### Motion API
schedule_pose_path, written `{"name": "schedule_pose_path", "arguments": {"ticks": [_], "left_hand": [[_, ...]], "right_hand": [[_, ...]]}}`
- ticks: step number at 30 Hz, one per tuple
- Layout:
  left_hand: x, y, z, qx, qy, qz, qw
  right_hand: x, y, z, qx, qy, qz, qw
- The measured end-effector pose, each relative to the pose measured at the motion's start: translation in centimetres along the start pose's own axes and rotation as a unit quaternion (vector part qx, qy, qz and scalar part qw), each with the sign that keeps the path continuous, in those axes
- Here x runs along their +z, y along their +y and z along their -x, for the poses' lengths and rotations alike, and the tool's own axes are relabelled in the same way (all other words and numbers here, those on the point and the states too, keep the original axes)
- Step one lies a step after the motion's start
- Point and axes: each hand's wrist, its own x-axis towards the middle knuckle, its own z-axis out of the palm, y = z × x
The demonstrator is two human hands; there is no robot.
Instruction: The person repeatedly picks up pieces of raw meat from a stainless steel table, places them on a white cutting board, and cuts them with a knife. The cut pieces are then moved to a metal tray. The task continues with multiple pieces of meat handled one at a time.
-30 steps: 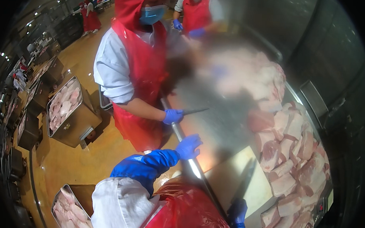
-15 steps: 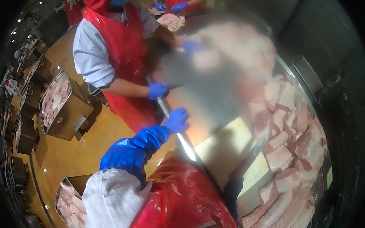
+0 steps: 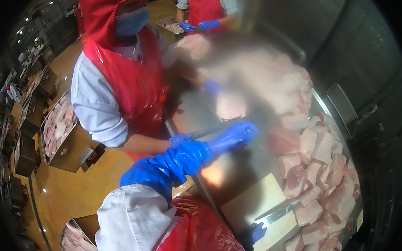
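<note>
My left hand, in a blue glove with a blue sleeve cover, reaches out over the metal table. Its fingers are slightly bent and apart, with nothing visible in them. Beyond it lies a pale cut of meat, near the co-worker's far hand. Low in the picture, my right hand, also gloved blue, is closed on a knife. The handle is mostly hidden, and the blade points right over a white cutting board. Beside the blade tip lie several pink meat chunks.
A co-worker in a red apron stands close on my left, a knife in their near hand beside my forearm. Large pale meat slabs lie at the far side. Metal bins of meat stand on the floor. Haze blurs the middle.
My left hand has moved from the table's near edge forward and right over the table. My right hand's knife now lies flatter across the board. The view has shifted slightly.
</note>
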Motion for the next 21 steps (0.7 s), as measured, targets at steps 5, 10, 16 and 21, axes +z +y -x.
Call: {"name": "schedule_pose_path", "arguments": {"ticks": [5,10,16,21], "left_hand": [[-6.9,-6.6,-3.9,0.207,0.036,-0.367,0.906],[-6.8,-1.9,-2.7,0.186,0.076,-0.280,0.939],[-9.1,-1.6,-3.4,0.205,0.077,-0.332,0.918],[-12.0,0.1,-4.3,0.103,0.126,-0.336,0.928]], "right_hand": [[2.6,0.6,-1.8,0.064,-0.026,-0.023,0.997],[2.9,-1.3,-0.2,0.070,0.036,-0.008,0.997],[3.6,-2.5,-0.5,0.077,0.027,0.033,0.996],[4.5,-2.8,-0.6,0.091,0.038,0.043,0.994]]}}
